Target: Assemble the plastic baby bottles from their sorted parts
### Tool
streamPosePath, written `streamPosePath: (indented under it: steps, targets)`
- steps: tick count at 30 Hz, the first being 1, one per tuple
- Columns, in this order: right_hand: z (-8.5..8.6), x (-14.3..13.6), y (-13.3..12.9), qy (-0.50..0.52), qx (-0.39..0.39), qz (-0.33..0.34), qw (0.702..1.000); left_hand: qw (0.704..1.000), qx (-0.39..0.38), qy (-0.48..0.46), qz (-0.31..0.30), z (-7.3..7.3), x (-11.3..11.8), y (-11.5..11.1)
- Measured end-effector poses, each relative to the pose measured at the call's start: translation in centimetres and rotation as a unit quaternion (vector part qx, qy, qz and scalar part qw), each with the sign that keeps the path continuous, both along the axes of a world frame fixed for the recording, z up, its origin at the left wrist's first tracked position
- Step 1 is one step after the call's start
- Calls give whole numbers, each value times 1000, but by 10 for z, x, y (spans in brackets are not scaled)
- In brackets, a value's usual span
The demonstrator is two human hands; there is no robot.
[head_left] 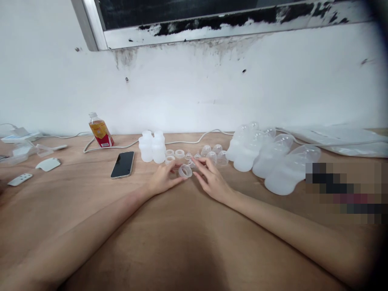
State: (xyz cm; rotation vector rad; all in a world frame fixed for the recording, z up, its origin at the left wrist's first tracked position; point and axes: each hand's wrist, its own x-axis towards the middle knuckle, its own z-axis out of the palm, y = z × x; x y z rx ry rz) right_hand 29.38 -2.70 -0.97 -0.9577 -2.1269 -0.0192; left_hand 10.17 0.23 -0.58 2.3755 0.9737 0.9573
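Note:
My left hand (163, 178) grips a translucent plastic screw ring (185, 171) between thumb and fingers, tilted so its opening faces me. Just right of it, my right hand (212, 180) has thumb and fingertips drawn together around a small clear teat (191, 163), partly hidden by the fingers. Behind my left hand lie more screw rings (179, 153). Past my right fingertips stand several clear dome caps (217, 149), with a few small teats (188, 155) beside them.
Frosted bottles (152, 147) stand behind my left hand. Larger capped bottles (281, 173) cluster at right, near a plastic bag (336, 139). A phone (123, 164), drink bottle (101, 130) and white cable (194, 141) lie left and behind. White plastic pieces (48, 164) rest far left.

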Motion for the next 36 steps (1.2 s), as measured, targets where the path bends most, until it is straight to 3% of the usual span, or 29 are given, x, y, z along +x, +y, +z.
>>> streamPosePath:
  steps: [4,10,15,18,21,26,32,36]
  targets:
    - [-1,-1,-1,-42,26,44,998,1000,14,6,-6,0,0,0]
    - [-2,0,-1,-14,10,54,998,999,33,0,-21,-1,0,0]
    - [-1,-1,-2,-24,7,109,994,998,58,5,-25,-3,-1,1]
    - [2,-1,-3,7,-8,79,997,998,60,3,-32,-3,-1,0]
    - [2,-2,0,83,-78,37,993,996,66,5,-57,-1,-1,-3]
    - [-2,-5,7,178,-297,90,934,991,95,4,-93,3,2,-6]
    - [0,-8,3,178,-262,36,948,999,32,-9,-17,4,10,-11]
    - [1,-8,1,145,-220,27,964,998,47,-27,26,2,16,-14]
